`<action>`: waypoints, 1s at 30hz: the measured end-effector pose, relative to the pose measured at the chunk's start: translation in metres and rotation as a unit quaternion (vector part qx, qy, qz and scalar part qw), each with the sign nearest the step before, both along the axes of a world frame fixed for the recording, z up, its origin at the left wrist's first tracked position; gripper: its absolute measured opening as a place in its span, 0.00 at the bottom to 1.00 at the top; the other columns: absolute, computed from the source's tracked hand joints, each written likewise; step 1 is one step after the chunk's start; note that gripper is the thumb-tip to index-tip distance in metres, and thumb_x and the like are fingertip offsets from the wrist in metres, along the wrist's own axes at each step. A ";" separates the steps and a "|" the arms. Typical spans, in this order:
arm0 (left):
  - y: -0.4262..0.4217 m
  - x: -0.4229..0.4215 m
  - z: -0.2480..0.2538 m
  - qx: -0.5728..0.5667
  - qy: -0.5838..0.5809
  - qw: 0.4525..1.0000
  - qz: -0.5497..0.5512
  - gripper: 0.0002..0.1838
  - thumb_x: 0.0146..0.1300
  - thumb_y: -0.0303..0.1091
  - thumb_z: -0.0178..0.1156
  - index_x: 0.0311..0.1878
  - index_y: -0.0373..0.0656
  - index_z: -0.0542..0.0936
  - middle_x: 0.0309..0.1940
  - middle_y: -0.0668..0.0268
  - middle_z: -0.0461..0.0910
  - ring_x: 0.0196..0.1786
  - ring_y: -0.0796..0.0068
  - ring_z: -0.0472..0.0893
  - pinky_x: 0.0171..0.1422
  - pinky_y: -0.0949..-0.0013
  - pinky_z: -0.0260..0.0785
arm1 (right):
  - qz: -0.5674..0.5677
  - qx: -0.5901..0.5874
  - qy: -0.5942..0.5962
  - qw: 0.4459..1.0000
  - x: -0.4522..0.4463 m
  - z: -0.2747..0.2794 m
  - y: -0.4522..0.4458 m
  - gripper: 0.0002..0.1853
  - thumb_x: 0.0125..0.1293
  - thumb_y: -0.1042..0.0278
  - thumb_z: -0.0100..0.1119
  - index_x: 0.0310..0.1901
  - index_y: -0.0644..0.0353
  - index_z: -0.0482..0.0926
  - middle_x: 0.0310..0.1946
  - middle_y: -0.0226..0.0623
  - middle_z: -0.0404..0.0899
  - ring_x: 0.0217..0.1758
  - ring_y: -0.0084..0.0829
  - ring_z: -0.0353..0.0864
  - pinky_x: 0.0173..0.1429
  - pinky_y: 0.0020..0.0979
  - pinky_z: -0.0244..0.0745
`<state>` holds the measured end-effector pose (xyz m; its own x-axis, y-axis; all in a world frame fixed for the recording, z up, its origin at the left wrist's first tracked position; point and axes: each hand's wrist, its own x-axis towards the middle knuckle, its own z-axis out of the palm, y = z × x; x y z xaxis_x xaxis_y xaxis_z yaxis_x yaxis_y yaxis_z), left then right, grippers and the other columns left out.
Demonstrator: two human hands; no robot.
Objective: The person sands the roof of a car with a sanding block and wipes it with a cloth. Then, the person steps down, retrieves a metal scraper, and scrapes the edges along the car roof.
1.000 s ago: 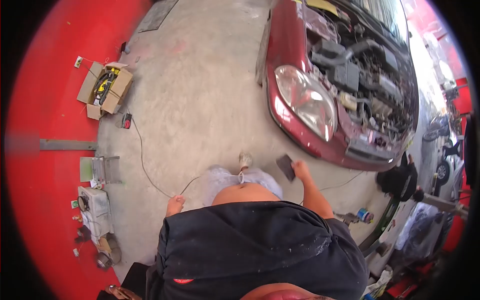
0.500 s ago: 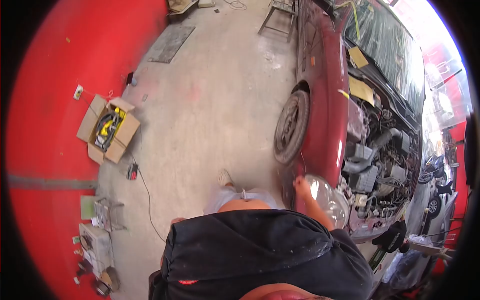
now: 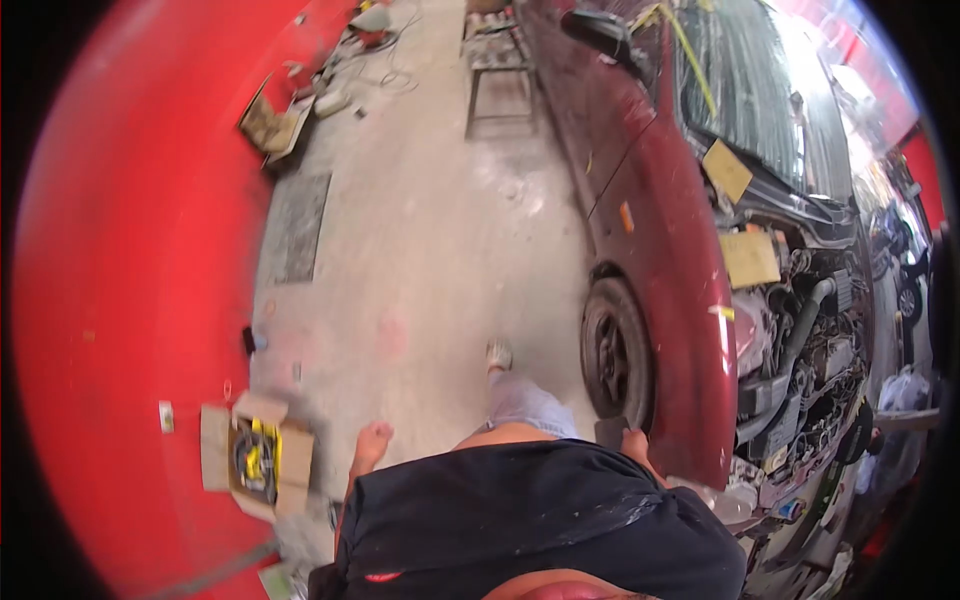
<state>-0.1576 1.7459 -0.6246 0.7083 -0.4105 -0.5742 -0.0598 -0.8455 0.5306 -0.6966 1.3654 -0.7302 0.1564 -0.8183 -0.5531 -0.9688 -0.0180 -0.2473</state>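
My left hand hangs at my left side above the floor, its fingers curled in and nothing showing in them. On the other side, my right hand is low beside the front wheel of a dark red car. A small, flat, dark grey piece shows at its fingers; its kind is too small to tell. The car's front fender rises just past that hand. Behind my right forearm, a clear headlight shows in part at the car's front corner.
The engine bay lies uncovered, with a yellowish card near its edge. A cardboard box with yellow and black items stands by the red wall. Ahead are a metal stand and a grey mat on the floor.
My view has shifted forward along the car, with one foot stepping ahead. My right hand has come away from the headlight to beside the wheel. My left hand has come into fuller view.
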 end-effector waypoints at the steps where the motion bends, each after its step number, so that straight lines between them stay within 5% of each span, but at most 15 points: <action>1: -0.017 0.014 -0.004 -0.014 0.014 1.000 0.012 0.18 0.67 0.42 0.65 0.49 0.35 0.85 0.33 0.63 0.85 0.34 0.78 0.81 0.42 0.67 0.75 | 0.049 -0.005 0.021 0.999 0.038 -0.018 -0.034 0.24 0.72 0.52 0.54 0.52 0.69 0.81 0.50 0.62 0.82 0.57 0.59 0.80 0.63 0.51 0.72; 2: -0.034 0.025 0.005 -0.023 0.031 0.999 0.024 0.18 0.66 0.42 0.65 0.49 0.35 0.85 0.34 0.62 0.85 0.34 0.77 0.81 0.42 0.67 0.75 | -0.087 0.002 -0.065 0.994 0.106 0.026 -0.063 0.25 0.73 0.52 0.53 0.55 0.69 0.80 0.52 0.62 0.81 0.60 0.59 0.79 0.65 0.50 0.72; 3: -0.054 0.038 0.019 -0.022 0.032 0.999 0.012 0.18 0.66 0.42 0.65 0.49 0.35 0.85 0.34 0.62 0.85 0.34 0.77 0.81 0.42 0.67 0.75 | -0.087 -0.101 -0.166 0.977 0.152 0.008 -0.093 0.21 0.71 0.54 0.56 0.50 0.67 0.81 0.51 0.59 0.82 0.57 0.59 0.80 0.60 0.50 0.74; 4: -0.073 0.052 0.033 -0.019 0.046 0.998 0.049 0.18 0.66 0.42 0.65 0.49 0.36 0.85 0.34 0.63 0.85 0.34 0.76 0.81 0.42 0.67 0.75 | -0.082 -0.072 -0.185 0.977 0.218 0.059 -0.131 0.21 0.70 0.55 0.58 0.53 0.66 0.80 0.52 0.60 0.81 0.59 0.58 0.79 0.62 0.47 0.74; 11: -0.156 0.180 0.014 -0.020 0.077 0.986 0.149 0.17 0.65 0.39 0.65 0.49 0.35 0.85 0.35 0.66 0.84 0.33 0.78 0.81 0.39 0.70 0.75 | 0.152 -0.023 -0.413 0.898 0.529 0.284 -0.298 0.16 0.64 0.65 0.68 0.48 0.63 0.75 0.36 0.44 0.84 0.39 0.35 0.83 0.47 0.36 0.75; 15: -0.162 0.253 -0.055 0.011 0.101 0.978 0.182 0.17 0.64 0.38 0.65 0.50 0.36 0.86 0.36 0.66 0.85 0.34 0.79 0.81 0.39 0.71 0.75 | 0.233 -0.035 -0.446 0.863 0.650 0.308 -0.382 0.15 0.65 0.67 0.66 0.48 0.62 0.74 0.37 0.49 0.83 0.42 0.47 0.84 0.46 0.41 0.75; 17: -0.162 0.324 -0.093 -0.018 0.105 0.987 0.117 0.15 0.66 0.38 0.63 0.49 0.36 0.86 0.35 0.66 0.86 0.34 0.76 0.82 0.41 0.72 0.76 | 0.244 -0.010 -0.484 0.840 0.717 0.305 -0.434 0.13 0.67 0.68 0.66 0.47 0.65 0.76 0.34 0.37 0.82 0.37 0.27 0.79 0.45 0.31 0.74; 20: -0.318 0.447 0.055 0.099 0.080 0.981 0.144 0.14 0.66 0.36 0.61 0.48 0.37 0.86 0.38 0.62 0.88 0.37 0.66 0.86 0.45 0.63 0.78 | 0.227 -0.008 -0.481 0.847 0.801 0.324 -0.513 0.12 0.69 0.69 0.64 0.48 0.66 0.76 0.35 0.32 0.82 0.38 0.24 0.79 0.45 0.30 0.75; 22: -0.293 0.629 -0.079 0.091 -0.102 0.975 -0.172 0.15 0.66 0.38 0.60 0.50 0.38 0.85 0.43 0.56 0.88 0.43 0.52 0.86 0.51 0.52 0.77 | 0.181 -0.047 -0.514 0.837 0.841 0.332 -0.568 0.12 0.69 0.69 0.64 0.49 0.64 0.77 0.35 0.29 0.82 0.37 0.19 0.78 0.42 0.26 0.74; 23: -0.372 0.700 -0.051 0.151 -0.189 0.920 -0.309 0.19 0.66 0.40 0.60 0.54 0.38 0.83 0.49 0.50 0.85 0.50 0.46 0.83 0.55 0.45 0.74 | 0.041 -0.008 -0.557 0.829 0.853 0.337 -0.589 0.13 0.69 0.69 0.64 0.51 0.63 0.76 0.39 0.30 0.82 0.37 0.22 0.79 0.40 0.27 0.74; 24: -0.479 0.733 0.016 0.138 -0.220 0.938 -0.231 0.20 0.67 0.42 0.60 0.56 0.37 0.82 0.48 0.46 0.84 0.52 0.46 0.83 0.54 0.46 0.75 | -0.106 0.030 -0.590 0.800 0.861 0.343 -0.606 0.14 0.69 0.69 0.64 0.53 0.62 0.76 0.44 0.31 0.83 0.36 0.26 0.80 0.38 0.28 0.74; 25: -0.595 0.760 0.088 0.149 -0.179 0.957 -0.175 0.21 0.66 0.40 0.62 0.57 0.35 0.80 0.48 0.45 0.83 0.52 0.46 0.83 0.56 0.49 0.75 | -0.120 0.022 -0.586 0.801 0.865 0.352 -0.625 0.14 0.69 0.69 0.64 0.53 0.62 0.76 0.44 0.31 0.83 0.36 0.26 0.80 0.38 0.28 0.74; 26: -0.675 0.802 0.105 0.043 -0.238 0.946 -0.214 0.21 0.65 0.38 0.64 0.58 0.36 0.80 0.48 0.47 0.83 0.53 0.48 0.82 0.59 0.54 0.75 | -0.198 0.058 -0.660 0.723 0.865 0.365 -0.645 0.17 0.68 0.71 0.63 0.56 0.62 0.74 0.45 0.32 0.82 0.38 0.25 0.80 0.37 0.27 0.74; 27: -0.765 0.836 0.124 -0.027 -0.294 0.917 -0.270 0.21 0.64 0.35 0.66 0.59 0.38 0.80 0.53 0.50 0.82 0.57 0.50 0.81 0.64 0.56 0.73 | -0.270 0.083 -0.725 0.628 0.871 0.379 -0.671 0.19 0.68 0.74 0.62 0.60 0.61 0.72 0.47 0.32 0.81 0.40 0.25 0.81 0.36 0.26 0.74; 30: -1.028 0.837 0.221 -0.196 -0.377 0.804 -0.416 0.21 0.65 0.34 0.65 0.61 0.43 0.78 0.52 0.52 0.80 0.59 0.50 0.78 0.62 0.53 0.72 | -0.291 -0.030 -0.784 0.547 0.882 0.424 -0.747 0.23 0.67 0.78 0.61 0.63 0.59 0.69 0.48 0.35 0.80 0.42 0.27 0.81 0.35 0.28 0.74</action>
<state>0.6798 0.7180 -0.4038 0.1820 -0.9669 0.1787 -0.9474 -0.1238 0.2953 0.1855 0.6188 -0.3066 0.1029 -0.9913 -0.0816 0.5892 0.1268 -0.7980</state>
